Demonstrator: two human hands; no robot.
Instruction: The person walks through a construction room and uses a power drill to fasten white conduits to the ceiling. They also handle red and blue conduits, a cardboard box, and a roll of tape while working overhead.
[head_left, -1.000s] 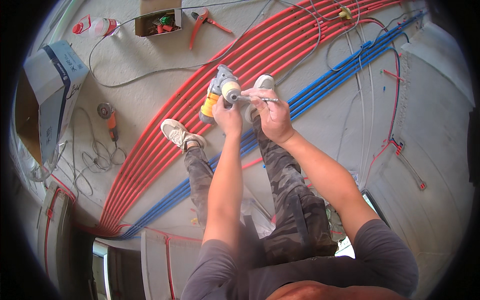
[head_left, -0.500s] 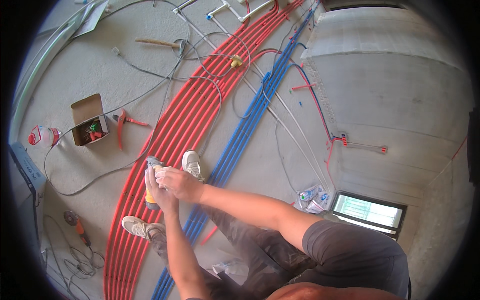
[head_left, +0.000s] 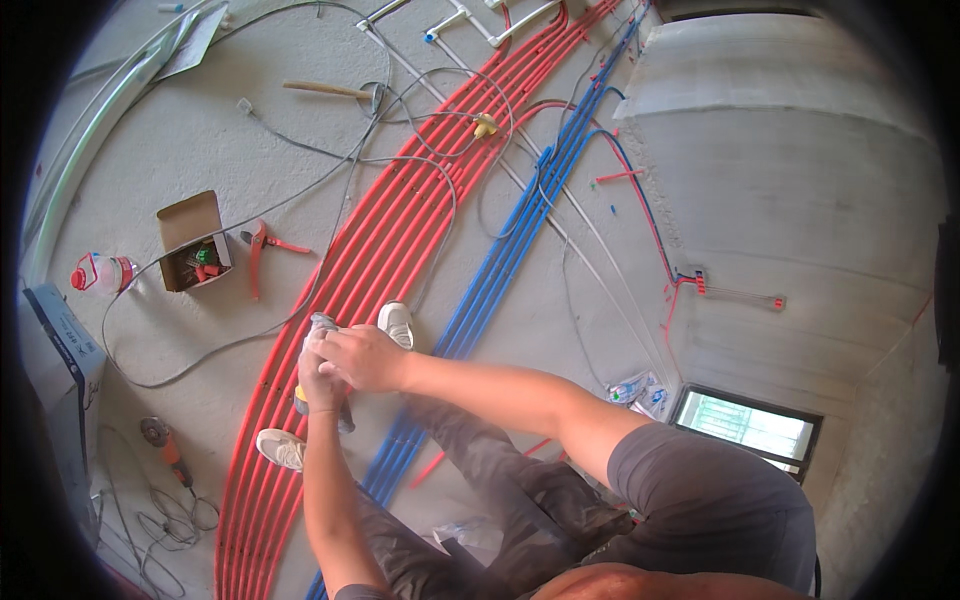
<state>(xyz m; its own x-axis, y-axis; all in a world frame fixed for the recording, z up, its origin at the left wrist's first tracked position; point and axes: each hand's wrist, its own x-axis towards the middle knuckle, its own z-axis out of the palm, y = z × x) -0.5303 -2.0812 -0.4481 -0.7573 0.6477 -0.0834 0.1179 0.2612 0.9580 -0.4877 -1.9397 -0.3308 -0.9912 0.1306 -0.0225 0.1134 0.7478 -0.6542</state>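
Note:
A yellow-and-black power drill with a grey front end is held above the red pipes, between my shoes. My left hand is wrapped around its middle, covering most of the body. Across the top lies my right hand, its fingers closed and pressed together against the left hand, close to the front end. What those right fingers pinch is hidden. Part of the drill's dark lower end shows beside my left wrist.
Red pipes and blue pipes run across the floor under me. To the left are an open cardboard box, a red pipe cutter, a plastic jug and an angle grinder. Loose grey cable loops nearby.
The drill has turned in my hands, so less yellow shows and its dark lower end appears to the right of my left wrist. The whole view has shifted slightly.

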